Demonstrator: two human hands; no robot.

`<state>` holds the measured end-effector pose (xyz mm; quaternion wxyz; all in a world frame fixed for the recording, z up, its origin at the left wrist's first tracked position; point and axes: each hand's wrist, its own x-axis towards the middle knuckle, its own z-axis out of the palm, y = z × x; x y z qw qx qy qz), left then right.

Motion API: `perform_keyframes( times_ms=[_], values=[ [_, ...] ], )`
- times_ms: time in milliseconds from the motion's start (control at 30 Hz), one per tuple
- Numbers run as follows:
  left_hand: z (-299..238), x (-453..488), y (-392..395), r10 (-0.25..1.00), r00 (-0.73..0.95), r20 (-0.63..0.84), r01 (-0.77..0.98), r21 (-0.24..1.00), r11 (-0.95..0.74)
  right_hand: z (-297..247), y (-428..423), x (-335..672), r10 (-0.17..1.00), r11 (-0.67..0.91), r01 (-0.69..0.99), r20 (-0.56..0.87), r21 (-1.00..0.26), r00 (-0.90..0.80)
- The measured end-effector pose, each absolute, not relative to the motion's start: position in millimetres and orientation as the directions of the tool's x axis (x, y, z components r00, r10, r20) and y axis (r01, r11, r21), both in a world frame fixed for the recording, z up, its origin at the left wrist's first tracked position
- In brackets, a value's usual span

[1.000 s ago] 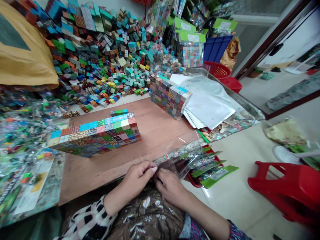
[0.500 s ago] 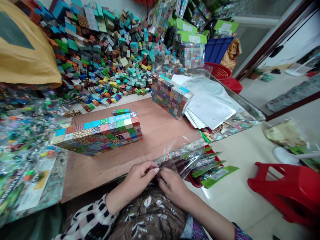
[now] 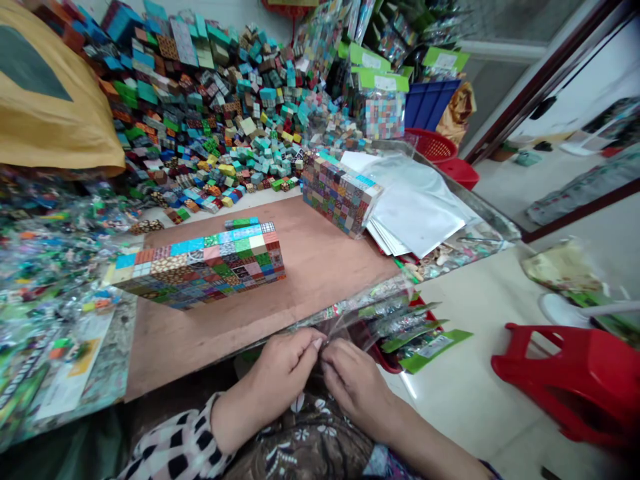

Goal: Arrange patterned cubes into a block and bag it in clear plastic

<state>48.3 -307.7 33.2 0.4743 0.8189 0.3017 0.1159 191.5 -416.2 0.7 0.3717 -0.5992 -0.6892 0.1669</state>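
Observation:
My left hand [image 3: 280,373] and my right hand [image 3: 357,387] meet fingertip to fingertip at the near edge of the brown board [image 3: 310,267], just above my lap. Both pinch the edge of a clear plastic bag [image 3: 365,310] that holds small coloured cubes and stretches up to the right. A long stacked block of patterned cubes [image 3: 205,263] lies on the board in front of my left hand. A second stacked block [image 3: 337,193] stands at the board's far right.
A big heap of loose coloured cubes [image 3: 215,113] fills the back. Clear sheets [image 3: 420,213] lie right of the board. Green-topped packets [image 3: 420,340] sit in a red basket below. A red stool [image 3: 570,380] stands on the floor at right. Printed packets [image 3: 55,320] cover the left.
Both hands have slid slightly down and toward me with the bag edge, staying pinched together. The view has tilted a little.

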Motion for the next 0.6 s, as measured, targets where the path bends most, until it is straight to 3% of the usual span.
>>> perform_keyframes(
  times_ms=[133, 333, 467, 600],
  values=[
    [43.4, 48.2, -309.7, 0.667, 0.745, 0.012, 0.328, 0.863, -0.383, 14.4, -411.1, 189.7, 0.903, 0.278, 0.759, 0.429, -0.588, 0.001],
    [30.0, 55.4, -304.7, 0.701, 0.690, -0.180, 0.458, 0.859, -0.230, -1.9, -404.8, 186.9, 0.957, 0.176, 0.827, 0.289, -0.534, -0.016],
    [23.6, 55.8, -303.8, 0.685, 0.673, -0.279, 0.518, 0.839, -0.167, -10.5, -405.7, 185.9, 0.975, 0.108, 0.776, 0.219, -0.621, 0.040],
    [25.2, 54.6, -302.2, 0.693, 0.668, -0.271, 0.505, 0.850, -0.154, -11.1, -405.1, 186.4, 0.984, 0.092, 0.692, 0.174, -0.716, 0.049]
  ],
)
